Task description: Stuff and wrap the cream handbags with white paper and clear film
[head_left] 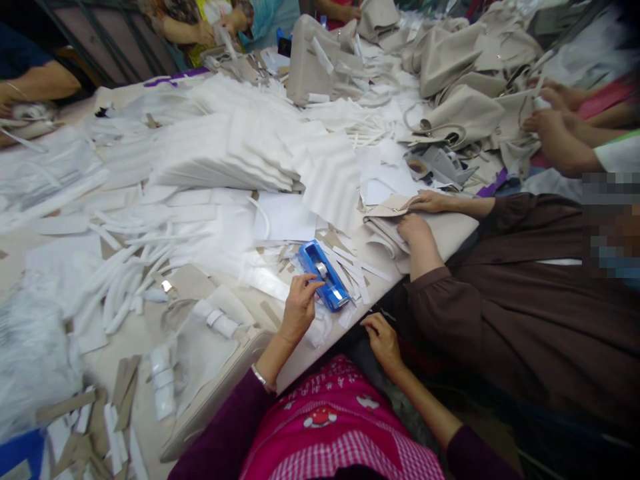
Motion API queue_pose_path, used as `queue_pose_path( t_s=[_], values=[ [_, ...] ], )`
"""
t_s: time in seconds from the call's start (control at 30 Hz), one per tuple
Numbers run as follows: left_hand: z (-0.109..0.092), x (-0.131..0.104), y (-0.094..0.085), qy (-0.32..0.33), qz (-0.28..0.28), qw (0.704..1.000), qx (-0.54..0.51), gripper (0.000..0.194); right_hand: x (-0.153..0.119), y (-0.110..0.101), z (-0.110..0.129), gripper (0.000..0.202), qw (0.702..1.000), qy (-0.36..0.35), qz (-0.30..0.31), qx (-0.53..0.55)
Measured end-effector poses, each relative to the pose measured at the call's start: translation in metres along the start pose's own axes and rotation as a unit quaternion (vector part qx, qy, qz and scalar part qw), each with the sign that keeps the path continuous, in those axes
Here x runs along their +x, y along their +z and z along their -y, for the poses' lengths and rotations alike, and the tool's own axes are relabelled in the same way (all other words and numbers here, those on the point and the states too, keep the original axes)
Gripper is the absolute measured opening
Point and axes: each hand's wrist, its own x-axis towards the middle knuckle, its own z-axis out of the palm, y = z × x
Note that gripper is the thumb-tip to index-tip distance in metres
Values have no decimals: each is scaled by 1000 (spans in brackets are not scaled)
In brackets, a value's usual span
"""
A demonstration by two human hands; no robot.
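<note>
My left hand [300, 307] rests on a blue tape dispenser [324, 274] near the table's front edge, fingers touching its roll. A wad of white paper lies under the wrist. My right hand [383, 339] hangs below the table edge [350, 327], fingers curled, holding nothing that I can see. A beige bag [205, 360] wrapped in white paper lies to the left of my left hand.
Stacks of white wrapping paper [225, 153], white padded strips [115, 287] and cardboard scraps cover the table. Beige handbags [450, 73] pile at the back right. A person in brown [525, 313] works at my right; other people's hands show at the far edges.
</note>
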Motion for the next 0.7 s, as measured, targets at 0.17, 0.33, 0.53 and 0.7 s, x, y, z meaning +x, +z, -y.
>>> queue_pose_path(
  t_s=[0.17,0.33,0.53,0.7],
  values=[
    [-1,-17,1,-35,-9,999,-21,34,27,22,11,29,932,183,-38,310],
    [-1,-28,2,-42,7,999,-22,31,37,46,26,32,894,273,-50,351],
    [-1,-39,0,-49,3,999,-12,32,38,55,26,32,878,311,-53,360],
    [-2,-41,-3,-51,2,999,-7,32,33,54,38,27,870,291,-92,387]
  ],
)
